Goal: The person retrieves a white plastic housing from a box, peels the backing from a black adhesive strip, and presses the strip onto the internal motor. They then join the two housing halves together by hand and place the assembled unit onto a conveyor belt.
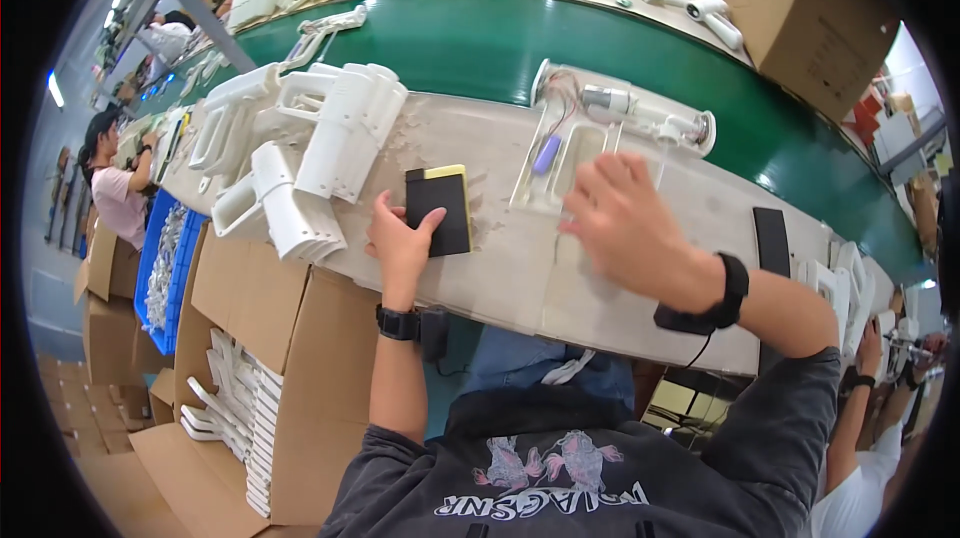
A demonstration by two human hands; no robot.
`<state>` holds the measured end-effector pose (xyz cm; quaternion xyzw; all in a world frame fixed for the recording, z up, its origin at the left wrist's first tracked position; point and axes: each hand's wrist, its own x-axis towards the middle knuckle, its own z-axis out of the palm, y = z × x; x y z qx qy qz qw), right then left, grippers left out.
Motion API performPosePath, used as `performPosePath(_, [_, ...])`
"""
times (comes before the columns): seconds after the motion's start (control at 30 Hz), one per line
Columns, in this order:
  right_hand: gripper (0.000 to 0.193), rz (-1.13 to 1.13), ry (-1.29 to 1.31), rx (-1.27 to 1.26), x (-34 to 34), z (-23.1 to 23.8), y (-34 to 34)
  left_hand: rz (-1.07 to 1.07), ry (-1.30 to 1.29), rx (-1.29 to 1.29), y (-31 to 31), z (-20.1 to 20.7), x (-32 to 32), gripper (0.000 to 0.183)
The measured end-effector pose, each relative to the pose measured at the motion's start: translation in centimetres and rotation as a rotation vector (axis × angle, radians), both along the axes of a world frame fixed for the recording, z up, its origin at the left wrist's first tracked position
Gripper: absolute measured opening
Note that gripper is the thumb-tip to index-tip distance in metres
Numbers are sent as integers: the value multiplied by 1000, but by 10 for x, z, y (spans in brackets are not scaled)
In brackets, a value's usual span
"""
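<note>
On the worktable lies a black rectangular pad [440,213] with a yellow layer showing at its top and right edges. My left hand [400,243] grips its left side, the thumb resting on top. Farther right, my right hand [625,223] is raised, its fingers curled together and a little blurred; what they hold, if anything, I cannot make out. Just beyond it lies an open white plastic housing [535,163] with thin wires, a purple cylinder [546,154] and a silver motor [605,98] in it. My right hand covers part of this housing.
Stacked white handle shells [350,128] stand at the left of the table. A green conveyor belt [450,48] runs behind. A black strip [771,240] lies at the right. Below left are an open carton [330,368] of white parts and a blue crate [180,288]. Other people work on both sides.
</note>
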<state>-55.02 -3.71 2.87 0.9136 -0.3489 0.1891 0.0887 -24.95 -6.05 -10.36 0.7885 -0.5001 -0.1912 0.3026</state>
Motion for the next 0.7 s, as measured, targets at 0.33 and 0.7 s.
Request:
performPosePath(0.33, [23,-20,31,161,-1,-75,74,-65,418,-106,4,9,11,57])
performPosePath(0.7, [30,7,-503,274,-17,-57,64,-532,929,-16,95,89,-63,44])
